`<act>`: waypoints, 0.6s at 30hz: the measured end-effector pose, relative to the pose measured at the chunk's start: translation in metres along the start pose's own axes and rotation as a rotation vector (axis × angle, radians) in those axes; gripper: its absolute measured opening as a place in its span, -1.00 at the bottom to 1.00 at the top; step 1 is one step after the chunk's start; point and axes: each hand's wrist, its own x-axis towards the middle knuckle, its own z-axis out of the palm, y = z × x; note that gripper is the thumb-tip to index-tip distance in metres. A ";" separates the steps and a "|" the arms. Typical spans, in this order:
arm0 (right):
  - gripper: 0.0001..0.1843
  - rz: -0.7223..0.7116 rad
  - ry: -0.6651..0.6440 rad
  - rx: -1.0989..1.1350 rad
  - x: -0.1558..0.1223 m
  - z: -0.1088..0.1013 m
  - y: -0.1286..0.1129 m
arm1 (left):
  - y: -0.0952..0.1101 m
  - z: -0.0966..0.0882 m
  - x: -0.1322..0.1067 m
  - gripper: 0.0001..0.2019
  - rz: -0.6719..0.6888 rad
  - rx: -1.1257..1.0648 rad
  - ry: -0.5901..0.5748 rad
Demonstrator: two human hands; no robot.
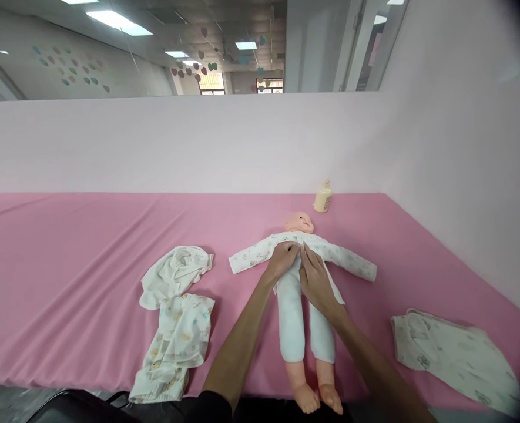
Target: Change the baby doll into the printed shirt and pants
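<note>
On our left, a crumpled white garment (174, 276) lies on the pink-covered table (87, 264), touching a printed garment (183, 338) whose near end reaches the table's front edge. On our right, well apart from these, a folded garment (458, 358) with a faint pattern rests near the corner. A pale yellow bottle (322, 198) stands upright towards the back, just beyond the doll's head, and behind it rises a white wall (175, 147). A black chair (81, 408) shows at the lower left. Our own hands and forearms are what stand in the way, covering the middle of the shirt and part of the trousers.

The doll (300, 223) lies face up between the garments, head towards the wall, bare feet at the near edge. We see it in a white shirt (286, 237) with a small print, sleeves spread wide, one loose corner flaring out by our right wrist. Its trousers (291, 329) are plain, very pale, and end above the ankles. Our left hand (285, 257) is curled at the shirt front; our right hand (315, 276) lies there with fingers fairly straight, fingertips close to the left. We cannot tell whether either pinches the cloth.
</note>
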 end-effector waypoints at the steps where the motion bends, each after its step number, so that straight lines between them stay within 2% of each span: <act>1: -0.33 -0.009 -0.006 -0.006 0.000 0.000 0.001 | 0.000 0.001 0.000 -0.70 0.012 0.016 -0.003; 12: -0.29 0.010 0.015 0.070 0.000 -0.002 0.001 | -0.002 0.000 -0.001 -0.74 0.070 0.082 -0.076; 18: -0.36 0.060 0.012 0.158 0.006 -0.009 -0.002 | -0.003 0.005 0.000 -0.73 0.100 0.164 0.014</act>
